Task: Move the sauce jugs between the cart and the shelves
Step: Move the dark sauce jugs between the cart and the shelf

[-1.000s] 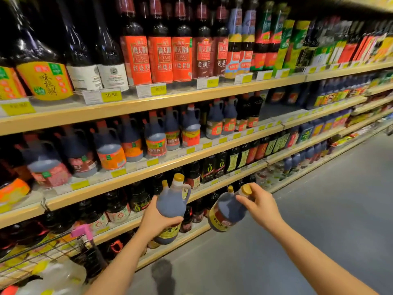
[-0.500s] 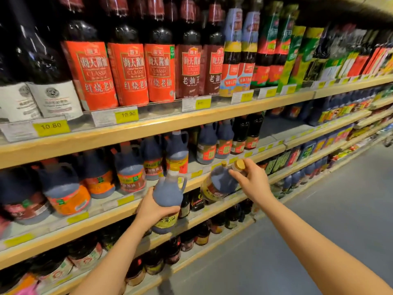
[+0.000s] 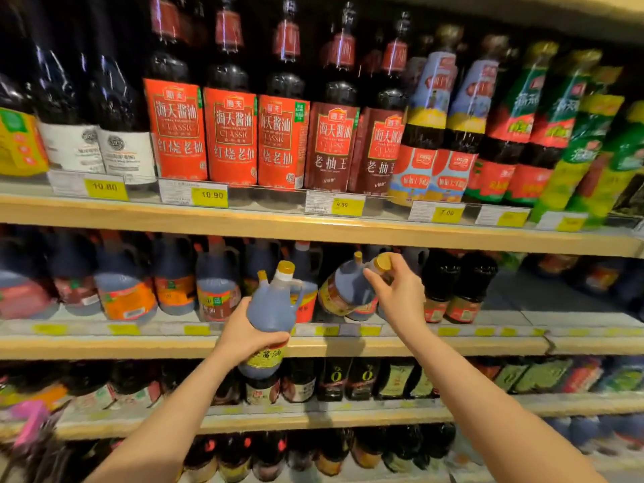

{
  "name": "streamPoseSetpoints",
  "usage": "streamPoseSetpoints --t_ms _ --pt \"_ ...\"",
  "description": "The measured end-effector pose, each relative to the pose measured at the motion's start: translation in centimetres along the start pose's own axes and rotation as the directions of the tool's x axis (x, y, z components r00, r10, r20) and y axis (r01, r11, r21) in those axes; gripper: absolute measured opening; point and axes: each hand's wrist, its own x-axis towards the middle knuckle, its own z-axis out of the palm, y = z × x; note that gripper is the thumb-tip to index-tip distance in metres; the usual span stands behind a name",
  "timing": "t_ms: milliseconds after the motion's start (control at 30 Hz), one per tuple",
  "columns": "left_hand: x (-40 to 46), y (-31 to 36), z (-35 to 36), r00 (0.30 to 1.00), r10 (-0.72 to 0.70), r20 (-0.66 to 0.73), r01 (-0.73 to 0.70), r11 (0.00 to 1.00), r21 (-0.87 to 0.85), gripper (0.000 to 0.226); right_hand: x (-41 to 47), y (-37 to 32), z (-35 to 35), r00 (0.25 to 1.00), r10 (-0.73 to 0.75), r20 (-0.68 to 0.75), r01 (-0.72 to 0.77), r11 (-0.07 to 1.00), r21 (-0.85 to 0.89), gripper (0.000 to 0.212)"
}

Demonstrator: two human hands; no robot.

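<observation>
My left hand (image 3: 244, 334) grips a dark sauce jug (image 3: 273, 308) with a yellow cap round its belly, upright, in front of the second shelf's edge (image 3: 348, 346). A second yellow-capped jug (image 3: 343, 291) is tilted to the right, its base over the second shelf. My right hand (image 3: 397, 294) holds that one by its neck and cap. Both jugs have yellow labels. Several red-capped jugs (image 3: 216, 284) stand in a row on the same shelf to the left.
Tall sauce bottles (image 3: 230, 134) fill the top shelf above yellow price tags. Dark bottles (image 3: 456, 287) stand right of the tilted jug, with bare shelf (image 3: 557, 318) further right. Lower shelves hold more bottles. A pink cart part (image 3: 31, 423) shows at the bottom left.
Both hands have lifted their jugs from the lower shelf level up to the second shelf. The right jug has reached the shelf, and the view has swung to face the shelves.
</observation>
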Motion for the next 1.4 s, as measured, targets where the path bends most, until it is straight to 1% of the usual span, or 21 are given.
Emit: streamPoseSetpoints --t_ms 67,133,233,300,367,433,533,567,633,700,767,833,900,933,967,1033,1100,1167,1233,1333,1400 --pt "-0.1 -0.3 0.2 0.999 -0.016 -0.029 0.016 1.0 0.004 0.089 0.8 0.5 1.1 0.999 -0.011 0.053 0.011 1.0 -0.012 0.02" --pt "0.0 -0.9 0.3 0.998 -0.029 -0.057 0.03 1.0 0.009 0.08 1.5 1.4 2.4 0.994 -0.003 0.109 0.006 1.0 -0.027 0.025" --pt "0.4 -1.6 0.2 0.995 -0.038 -0.087 0.039 0.999 0.008 0.072 2.5 2.3 4.4 0.988 0.051 0.145 -0.041 0.997 -0.07 0.033" --pt "0.9 -1.8 0.2 0.995 -0.055 -0.084 0.056 0.998 0.012 0.068 3.2 2.4 5.9 0.982 0.106 0.156 -0.091 0.991 -0.098 0.042" --pt "1.1 -2.1 0.4 0.995 -0.069 -0.072 0.07 0.997 0.022 0.062 3.5 2.3 7.3 0.973 0.155 0.173 -0.139 0.985 -0.097 0.044" --pt "1.1 -2.4 0.6 0.994 -0.079 -0.071 0.08 0.997 0.019 0.057 3.8 2.1 8.0 0.973 0.144 0.181 -0.14 0.99 -0.032 0.039" --pt "1.1 -2.7 0.6 0.994 -0.08 -0.071 0.081 0.997 0.014 0.051 5.1 2.0 8.1 0.963 0.081 0.256 -0.126 0.979 0.162 0.037" --pt "1.2 -2.6 0.6 0.995 -0.076 -0.065 0.078 0.997 0.018 0.048 5.6 2.1 8.2 0.958 0.051 0.282 -0.1 0.981 0.163 0.037" --pt "1.1 -2.7 0.5 0.995 -0.074 -0.061 0.075 0.997 0.014 0.048 6.0 2.4 8.4 0.954 -0.005 0.3 -0.024 0.995 0.094 0.042" --pt "1.0 -2.8 0.6 0.995 -0.079 -0.067 0.08 0.997 0.006 0.05 5.2 2.8 8.6 0.961 -0.058 0.27 0.053 0.998 0.027 0.052" --pt "0.9 -2.8 0.5 0.994 -0.083 -0.069 0.083 0.997 -0.004 0.055 3.1 3.2 8.6 0.98 -0.084 0.18 0.108 0.986 -0.128 0.059" --pt "0.9 -2.8 0.4 0.994 -0.089 -0.067 0.089 0.996 -0.011 0.067 0.0 3.8 9.0 0.98 -0.159 0.123 0.19 0.933 -0.307 0.059" --pt "0.8 -2.8 0.4 0.994 -0.088 -0.067 0.087 0.996 -0.01 0.076 -3.0 4.2 10.0 0.947 -0.244 0.21 0.305 0.887 -0.346 0.058" --pt "0.8 -2.8 0.4 0.994 -0.086 -0.068 0.086 0.996 -0.012 0.077 -3.9 4.5 10.5 0.931 -0.239 0.277 0.327 0.881 -0.341 0.059" --pt "0.8 -2.9 0.4 0.994 -0.086 -0.068 0.085 0.996 -0.014 0.075 -4.3 4.9 11.1 0.924 -0.204 0.324 0.313 0.89 -0.332 0.058" --pt "0.7 -2.9 0.5 0.994 -0.081 -0.071 0.081 0.997 -0.013 0.065 -4.0 5.6 11.8 0.922 -0.142 0.359 0.26 0.916 -0.307 0.054" --pt "0.8 -3.0 0.5 0.994 -0.077 -0.074 0.076 0.997 -0.015 0.056 -3.6 6.1 12.2 0.923 -0.148 0.356 0.258 0.924 -0.283 0.051" --pt "0.9 -3.2 0.5 0.994 -0.077 -0.079 0.075 0.997 -0.023 0.054 -2.9 6.4 12.6 0.916 -0.172 0.363 0.277 0.925 -0.261 0.048" --pt "0.9 -3.4 0.6 0.994 -0.07 -0.079 0.068 0.997 -0.032 0.056 -1.7 6.6 13.0 0.919 -0.152 0.363 0.253 0.935 -0.248 0.042" --pt "0.9 -3.5 0.5 0.994 -0.063 -0.09 0.061 0.998 -0.031 0.059 -0.4 6.5 13.8 0.932 -0.075 0.354 0.193 0.93 -0.313 0.028" --pt "0.9 -3.5 0.5 0.995 -0.053 -0.086 0.052 0.999 -0.013 0.057 0.1 6.6 14.2 0.936 -0.04 0.349 0.187 0.898 -0.399 0.025"
